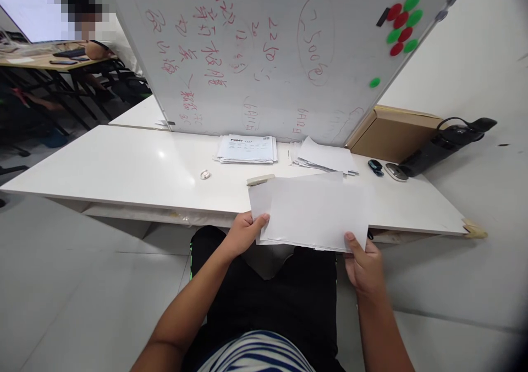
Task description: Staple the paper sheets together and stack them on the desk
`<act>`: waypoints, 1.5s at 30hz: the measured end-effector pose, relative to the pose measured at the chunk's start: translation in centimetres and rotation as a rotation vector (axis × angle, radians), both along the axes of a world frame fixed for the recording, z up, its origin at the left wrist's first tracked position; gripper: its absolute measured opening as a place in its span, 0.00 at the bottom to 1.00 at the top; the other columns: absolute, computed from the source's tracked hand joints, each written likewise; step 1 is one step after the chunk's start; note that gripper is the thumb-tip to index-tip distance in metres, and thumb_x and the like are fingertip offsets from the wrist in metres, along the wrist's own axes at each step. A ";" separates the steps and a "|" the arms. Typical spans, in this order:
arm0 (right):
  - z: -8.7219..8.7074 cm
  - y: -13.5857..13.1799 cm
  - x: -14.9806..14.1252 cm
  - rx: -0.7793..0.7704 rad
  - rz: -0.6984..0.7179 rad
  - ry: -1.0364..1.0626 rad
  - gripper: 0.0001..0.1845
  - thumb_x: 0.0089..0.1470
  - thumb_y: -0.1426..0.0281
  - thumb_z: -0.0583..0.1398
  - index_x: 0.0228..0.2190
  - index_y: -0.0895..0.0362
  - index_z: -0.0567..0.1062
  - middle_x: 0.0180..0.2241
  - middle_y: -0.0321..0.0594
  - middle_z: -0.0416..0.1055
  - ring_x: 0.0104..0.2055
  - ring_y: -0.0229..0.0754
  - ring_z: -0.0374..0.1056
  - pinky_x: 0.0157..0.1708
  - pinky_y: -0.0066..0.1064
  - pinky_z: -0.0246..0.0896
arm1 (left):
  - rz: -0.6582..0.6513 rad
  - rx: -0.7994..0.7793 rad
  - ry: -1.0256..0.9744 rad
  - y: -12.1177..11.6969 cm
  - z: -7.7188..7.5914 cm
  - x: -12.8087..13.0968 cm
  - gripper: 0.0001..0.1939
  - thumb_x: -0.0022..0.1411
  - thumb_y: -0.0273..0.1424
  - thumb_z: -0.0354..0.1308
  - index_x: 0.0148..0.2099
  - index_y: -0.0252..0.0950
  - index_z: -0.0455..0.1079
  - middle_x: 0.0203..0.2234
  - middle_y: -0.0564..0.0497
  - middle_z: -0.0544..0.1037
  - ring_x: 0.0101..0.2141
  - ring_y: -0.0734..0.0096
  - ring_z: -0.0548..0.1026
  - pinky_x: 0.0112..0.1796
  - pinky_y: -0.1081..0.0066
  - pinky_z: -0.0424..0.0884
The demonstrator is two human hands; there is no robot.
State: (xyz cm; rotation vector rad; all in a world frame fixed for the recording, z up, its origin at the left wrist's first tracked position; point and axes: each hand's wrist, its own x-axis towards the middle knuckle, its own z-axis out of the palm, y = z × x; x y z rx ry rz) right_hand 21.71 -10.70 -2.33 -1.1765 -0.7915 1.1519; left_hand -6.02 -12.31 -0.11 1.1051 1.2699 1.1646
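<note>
Between my two hands is a loose stack of white paper sheets [309,212], held over the desk's front edge and my lap. My left hand [245,232] is closed on its left end, thumb on top. My right hand [363,259] pinches the lower right corner, thumb on top and fingers underneath. The sheets are not quite aligned; one sticks out at the left. Just behind their upper left edge lies a pale, elongated object [260,180], perhaps a stapler, partly covered. Farther back are a stack of printed sheets [246,149] and an untidy pile of papers [324,156].
A whiteboard [272,59] with red writing and magnets stands along the back of the white desk [124,166]. A small white ring-shaped item [205,175] lies left. To the right are a mouse [396,172], a black bottle [437,146] and a cardboard box [396,133]. Another person sits far left.
</note>
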 end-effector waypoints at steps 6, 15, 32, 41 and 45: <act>-0.1 -0.1 -0.3 -0.033 0.056 0.067 0.25 0.41 0.63 0.70 0.42 0.56 0.77 0.39 0.41 0.78 0.46 0.46 0.72 0.50 0.40 0.65 | 0.039 -0.014 0.006 0.1 -0.3 0.0 0.23 0.56 0.49 0.59 0.35 0.32 0.76 0.32 0.46 0.79 0.33 0.65 0.75 0.34 0.70 0.69; 0.3 1.9 0.8 -0.088 0.125 -0.294 0.26 0.33 0.63 0.72 0.37 0.58 0.79 0.39 0.46 0.77 0.47 0.58 0.70 0.51 0.54 0.61 | -0.013 0.202 0.339 1.1 0.2 -0.2 0.19 0.61 0.46 0.52 0.33 0.35 0.74 0.29 0.51 0.77 0.33 0.63 0.73 0.36 0.69 0.68; 1.2 9.4 -7.0 0.272 0.443 -0.758 0.19 0.52 0.57 0.57 0.42 0.56 0.71 0.39 0.44 0.74 0.40 0.48 0.69 0.41 0.39 0.63 | 0.246 0.159 0.001 4.3 -1.4 -1.2 0.22 0.57 0.39 0.58 0.51 0.33 0.65 0.45 0.42 0.75 0.45 0.60 0.73 0.44 0.65 0.69; 1.6 8.6 -7.6 0.329 0.152 -0.720 0.23 0.51 0.52 0.58 0.42 0.56 0.69 0.34 0.44 0.74 0.39 0.49 0.70 0.39 0.39 0.64 | 0.291 0.353 0.067 5.6 1.3 -1.3 0.22 0.59 0.43 0.57 0.51 0.35 0.69 0.46 0.45 0.76 0.47 0.61 0.72 0.47 0.65 0.67; -0.3 8.5 -7.9 0.258 0.257 -0.657 0.28 0.49 0.52 0.59 0.46 0.57 0.70 0.43 0.49 0.74 0.46 0.51 0.69 0.45 0.42 0.63 | 0.249 0.242 0.072 5.9 -1.5 -1.7 0.24 0.57 0.43 0.59 0.51 0.34 0.69 0.45 0.44 0.76 0.46 0.60 0.73 0.47 0.64 0.67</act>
